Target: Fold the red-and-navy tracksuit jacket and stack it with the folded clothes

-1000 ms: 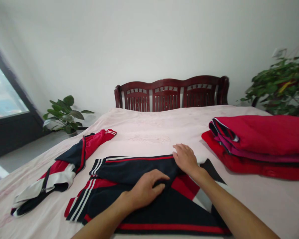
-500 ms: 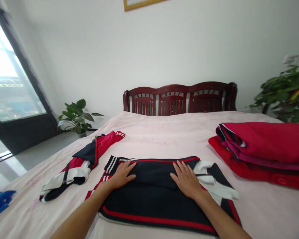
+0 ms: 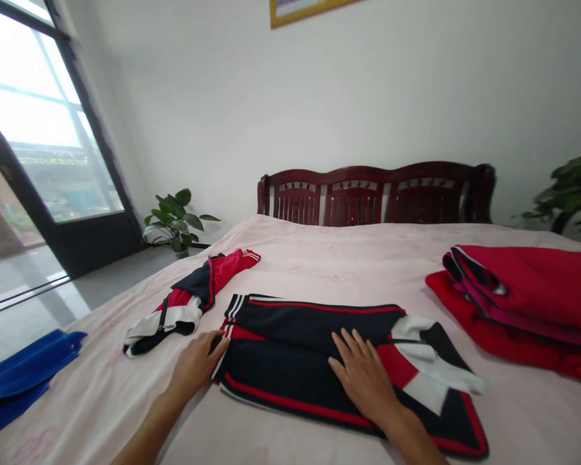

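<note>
A dark navy garment (image 3: 300,349) with red and white stripes lies partly folded on the pink bed (image 3: 348,258). My right hand (image 3: 363,374) rests flat on its middle, fingers spread. At the garment's left edge by the striped cuff sits my left hand (image 3: 196,361), fingers curled against the cloth, touching the edge. A second crumpled navy, red and white garment (image 3: 188,303) lies just left of it.
A stack of folded red clothes (image 3: 523,297) sits at the right of the bed. Blue cloth (image 3: 19,374) lies at the left edge. A dark wooden headboard (image 3: 372,194) stands behind, potted plants (image 3: 174,219) on the floor left and far right, a glass door at left.
My left hand slid from the top of the garment out to its left edge. My right hand drew back slightly toward me. The view swung left.
</note>
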`<state>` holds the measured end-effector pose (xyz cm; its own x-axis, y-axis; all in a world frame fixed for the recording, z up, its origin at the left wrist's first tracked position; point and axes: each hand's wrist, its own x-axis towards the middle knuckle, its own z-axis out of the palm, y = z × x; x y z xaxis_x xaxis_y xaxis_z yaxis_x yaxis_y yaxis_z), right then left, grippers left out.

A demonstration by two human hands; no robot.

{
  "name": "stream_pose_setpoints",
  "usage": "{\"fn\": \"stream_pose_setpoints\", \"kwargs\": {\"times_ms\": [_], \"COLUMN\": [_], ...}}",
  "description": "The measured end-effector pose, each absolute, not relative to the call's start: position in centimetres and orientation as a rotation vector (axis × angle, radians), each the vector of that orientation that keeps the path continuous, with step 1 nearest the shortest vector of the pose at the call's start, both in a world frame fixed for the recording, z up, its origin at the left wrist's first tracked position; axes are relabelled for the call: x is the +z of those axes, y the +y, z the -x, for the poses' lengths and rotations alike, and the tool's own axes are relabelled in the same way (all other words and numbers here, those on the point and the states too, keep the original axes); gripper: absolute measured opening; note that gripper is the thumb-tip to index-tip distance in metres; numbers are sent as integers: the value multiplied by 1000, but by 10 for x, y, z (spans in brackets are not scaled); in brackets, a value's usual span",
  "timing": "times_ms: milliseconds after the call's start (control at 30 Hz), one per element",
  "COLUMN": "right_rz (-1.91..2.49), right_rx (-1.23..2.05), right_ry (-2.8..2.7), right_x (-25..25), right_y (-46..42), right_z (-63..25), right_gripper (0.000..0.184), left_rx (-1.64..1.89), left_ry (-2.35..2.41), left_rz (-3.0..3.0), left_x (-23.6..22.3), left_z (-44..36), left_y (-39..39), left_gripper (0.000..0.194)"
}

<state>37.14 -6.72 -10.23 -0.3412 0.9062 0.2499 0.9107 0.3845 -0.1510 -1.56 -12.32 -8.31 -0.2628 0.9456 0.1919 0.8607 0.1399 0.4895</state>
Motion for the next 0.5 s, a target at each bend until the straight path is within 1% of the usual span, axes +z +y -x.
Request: {"fn": "stream_pose_setpoints", "kwargs": {"times_ms": [67, 167, 267, 333, 500], "right_rz": [1584, 1573, 1600, 1622, 1637], "right_rx": [-44, -51, -38, -28, 6], "right_ry": [-2337, -2325, -2324, -2322, -2318], "right_x": [-106, -107, -104, -102, -99], "right_y": [-68, -66, -67, -68, -71], "right_z": [-371, -373, -372, -372, -371], "right_gripper": [60, 59, 60, 60, 60], "left_rx": [743, 822, 1018, 1081, 833], "left_ry": [2259, 2164, 2091, 2100, 2299], "left_rz": [-1851, -1932, -1985, -2004, -1920], "left_x": [-80, -72, -63, -62, -80], "left_z": [8, 4, 5, 5, 2], "left_y": [-123, -117, -109, -105, -99], "left_gripper": [36, 27, 25, 25, 27]}}
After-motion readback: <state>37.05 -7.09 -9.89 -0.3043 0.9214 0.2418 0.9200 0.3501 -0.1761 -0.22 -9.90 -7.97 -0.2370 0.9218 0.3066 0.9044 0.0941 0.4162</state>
